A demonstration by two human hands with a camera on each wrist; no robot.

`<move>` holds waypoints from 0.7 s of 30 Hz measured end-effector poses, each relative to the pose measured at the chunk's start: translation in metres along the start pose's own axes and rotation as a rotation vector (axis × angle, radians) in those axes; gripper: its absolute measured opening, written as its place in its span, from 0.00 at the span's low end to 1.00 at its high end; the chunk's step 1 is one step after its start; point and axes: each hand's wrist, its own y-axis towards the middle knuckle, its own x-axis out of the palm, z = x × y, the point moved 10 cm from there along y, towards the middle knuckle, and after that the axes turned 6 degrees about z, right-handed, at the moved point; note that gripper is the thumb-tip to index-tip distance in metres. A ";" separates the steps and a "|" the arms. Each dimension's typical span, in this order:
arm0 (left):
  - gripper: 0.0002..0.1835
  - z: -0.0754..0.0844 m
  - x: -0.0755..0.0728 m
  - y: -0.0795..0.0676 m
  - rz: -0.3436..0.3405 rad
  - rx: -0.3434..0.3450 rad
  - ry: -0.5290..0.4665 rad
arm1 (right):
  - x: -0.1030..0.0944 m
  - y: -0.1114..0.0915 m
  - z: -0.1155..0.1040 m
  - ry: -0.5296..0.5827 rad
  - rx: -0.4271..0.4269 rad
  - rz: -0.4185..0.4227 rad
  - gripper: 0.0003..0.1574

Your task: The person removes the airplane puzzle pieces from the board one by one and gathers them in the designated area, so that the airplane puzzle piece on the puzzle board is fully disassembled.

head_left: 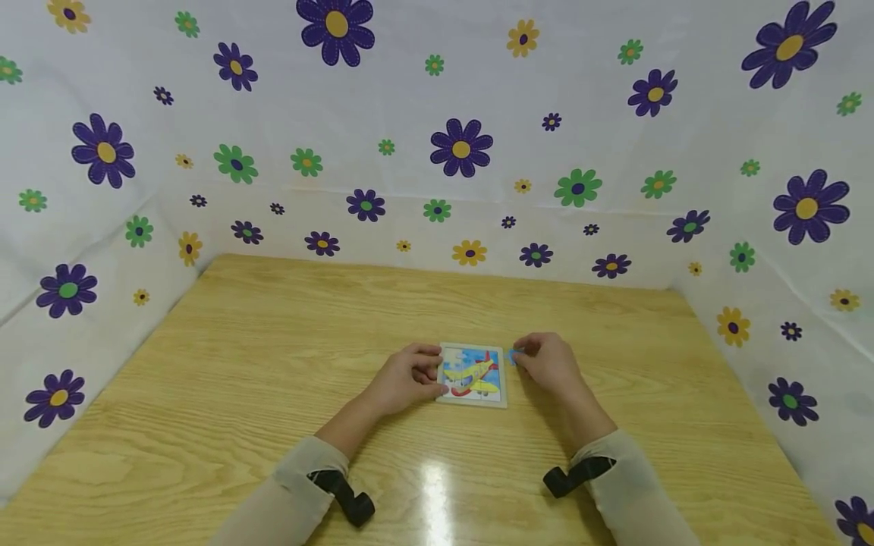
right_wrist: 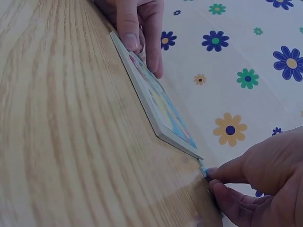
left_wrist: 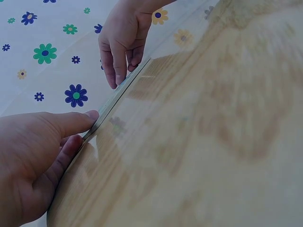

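A small square jigsaw puzzle (head_left: 471, 375) in a pale frame lies flat on the table, its picture a yellow and red airplane on blue sky. My left hand (head_left: 408, 381) grips the frame's left edge, thumb near the lower corner and fingers near the upper one. Just off the right edge, my right hand (head_left: 549, 365) pinches a small blue puzzle piece (head_left: 514, 356) between thumb and fingertips. The right wrist view shows that piece (right_wrist: 203, 169) low beside the frame's corner, mostly covered by the fingers. From the left wrist, the frame (left_wrist: 113, 99) appears edge-on.
Under everything is a wood-grain table (head_left: 307, 326) with a bright glare streak near its front. White cloth walls (head_left: 396, 98) printed with flowers close off the back and both sides. Each wrist carries a black strap mount (head_left: 344, 497).
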 end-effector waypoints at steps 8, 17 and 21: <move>0.29 -0.001 0.000 -0.002 0.001 -0.011 0.011 | -0.001 0.000 0.001 0.040 0.046 -0.011 0.17; 0.29 0.000 0.000 -0.002 0.002 -0.012 0.023 | 0.014 -0.001 -0.019 0.134 0.016 -0.059 0.17; 0.29 -0.002 0.000 -0.001 0.004 -0.014 0.015 | 0.032 -0.002 -0.028 0.199 0.005 -0.118 0.16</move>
